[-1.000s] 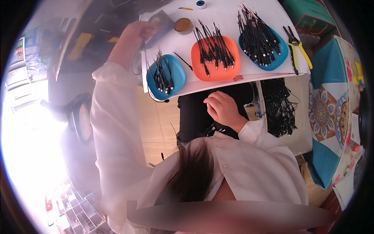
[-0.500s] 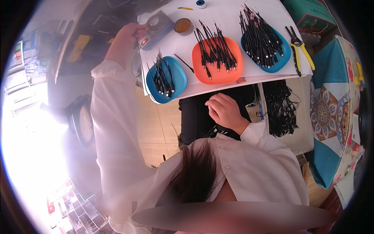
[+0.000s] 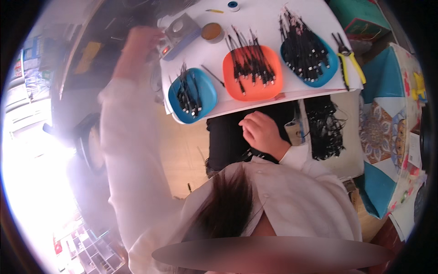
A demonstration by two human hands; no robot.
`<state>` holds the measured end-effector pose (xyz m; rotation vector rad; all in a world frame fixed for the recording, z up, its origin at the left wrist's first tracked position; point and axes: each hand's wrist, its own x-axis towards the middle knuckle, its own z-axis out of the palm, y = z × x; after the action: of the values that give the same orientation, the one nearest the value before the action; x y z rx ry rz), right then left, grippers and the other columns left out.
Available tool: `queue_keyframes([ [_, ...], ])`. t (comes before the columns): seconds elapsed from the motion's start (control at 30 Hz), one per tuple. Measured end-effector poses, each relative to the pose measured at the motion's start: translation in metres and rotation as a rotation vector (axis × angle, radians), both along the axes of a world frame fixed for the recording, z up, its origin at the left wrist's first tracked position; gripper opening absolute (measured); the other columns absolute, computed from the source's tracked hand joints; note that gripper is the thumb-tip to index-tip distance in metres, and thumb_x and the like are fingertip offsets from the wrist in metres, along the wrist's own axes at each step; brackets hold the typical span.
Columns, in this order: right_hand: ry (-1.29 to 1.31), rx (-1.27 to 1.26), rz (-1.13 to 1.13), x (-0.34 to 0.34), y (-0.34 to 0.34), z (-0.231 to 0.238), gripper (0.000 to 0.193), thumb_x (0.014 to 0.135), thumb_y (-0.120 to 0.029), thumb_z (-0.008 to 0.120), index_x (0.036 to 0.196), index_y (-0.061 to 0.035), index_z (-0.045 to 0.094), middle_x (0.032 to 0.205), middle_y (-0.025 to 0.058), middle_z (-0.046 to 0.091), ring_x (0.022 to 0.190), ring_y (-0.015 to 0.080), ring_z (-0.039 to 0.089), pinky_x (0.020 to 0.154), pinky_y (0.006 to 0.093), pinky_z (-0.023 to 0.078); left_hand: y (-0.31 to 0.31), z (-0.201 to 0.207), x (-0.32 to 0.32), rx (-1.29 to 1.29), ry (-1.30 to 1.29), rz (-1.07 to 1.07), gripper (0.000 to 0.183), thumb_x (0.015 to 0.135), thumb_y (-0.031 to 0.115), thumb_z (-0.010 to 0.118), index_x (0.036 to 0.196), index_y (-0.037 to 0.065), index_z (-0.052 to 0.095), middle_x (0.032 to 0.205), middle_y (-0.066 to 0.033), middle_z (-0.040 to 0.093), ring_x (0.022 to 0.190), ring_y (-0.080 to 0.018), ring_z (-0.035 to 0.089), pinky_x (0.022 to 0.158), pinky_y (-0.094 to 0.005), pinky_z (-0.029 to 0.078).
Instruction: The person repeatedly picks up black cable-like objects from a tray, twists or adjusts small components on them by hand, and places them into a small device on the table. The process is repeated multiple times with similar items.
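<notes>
My left hand (image 3: 145,40) is smeared by motion at the table's far left corner, close beside a grey box (image 3: 183,27) with a round knob and a red-lit switch. Its fingers cannot be made out. On my dark-trousered lap, below the table edge, my right hand (image 3: 265,132) rests with fingers loosely curled and nothing visible in them. Short black cables (image 3: 187,97) with metal plugs lie in the small blue plate (image 3: 208,86). More such cables (image 3: 252,61) fill the orange plate (image 3: 255,96), and a thick pile (image 3: 303,48) covers the right blue plate (image 3: 334,69).
One loose cable (image 3: 212,75) lies between the left plates. Behind are a round tin (image 3: 212,32), a small spool (image 3: 233,5) and a yellow cutter (image 3: 214,10). Yellow-handled pliers (image 3: 350,64) lie at the right edge. A black cable bundle (image 3: 325,130) hangs below the table.
My left hand has drawn back leftward from the grey box's front and is now blurred. My right hand stays on my lap. The whole view has shifted slightly.
</notes>
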<state>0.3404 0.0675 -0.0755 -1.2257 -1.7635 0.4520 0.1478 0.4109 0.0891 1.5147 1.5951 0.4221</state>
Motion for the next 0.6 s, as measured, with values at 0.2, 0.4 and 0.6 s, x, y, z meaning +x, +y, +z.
queue_keyframes([
  [0.2,-0.012,-0.021,-0.013,-0.001,-0.002,0.003,0.014,0.075,-0.003,0.062,0.088,-0.0063,0.059,0.084,0.0069,0.057,0.079,0.0277,0.058,0.072,0.0372,0.049,-0.14,0.124,-0.045,0.343,-0.491,-0.108,0.018,0.094,0.013,0.058,0.107,0.002,0.053,0.079,-0.0029,0.056,0.054,-0.0037,0.036,0.049,-0.0167,0.029],
  [0.4,-0.045,0.062,0.024,-0.007,-0.013,0.004,0.009,0.075,-0.003,0.062,0.084,-0.0051,0.06,0.082,0.0073,0.057,0.078,0.0274,0.058,0.072,0.0372,0.048,-0.208,0.076,-0.044,-0.181,-1.115,-0.356,0.022,0.096,0.02,0.055,0.111,0.004,0.049,0.066,0.0051,0.047,0.047,-0.0017,0.032,0.047,-0.0172,0.024],
  [0.6,-0.036,0.001,0.026,-0.011,-0.047,0.008,0.008,0.077,-0.002,0.061,0.084,-0.0046,0.061,0.083,0.0081,0.059,0.08,0.0282,0.058,0.072,0.0377,0.049,-0.261,0.066,-0.034,-0.37,-1.476,-0.498,0.016,0.097,0.015,0.053,0.108,0.003,0.053,0.07,-0.002,0.055,0.045,-0.0016,0.032,0.043,-0.0179,0.024],
])
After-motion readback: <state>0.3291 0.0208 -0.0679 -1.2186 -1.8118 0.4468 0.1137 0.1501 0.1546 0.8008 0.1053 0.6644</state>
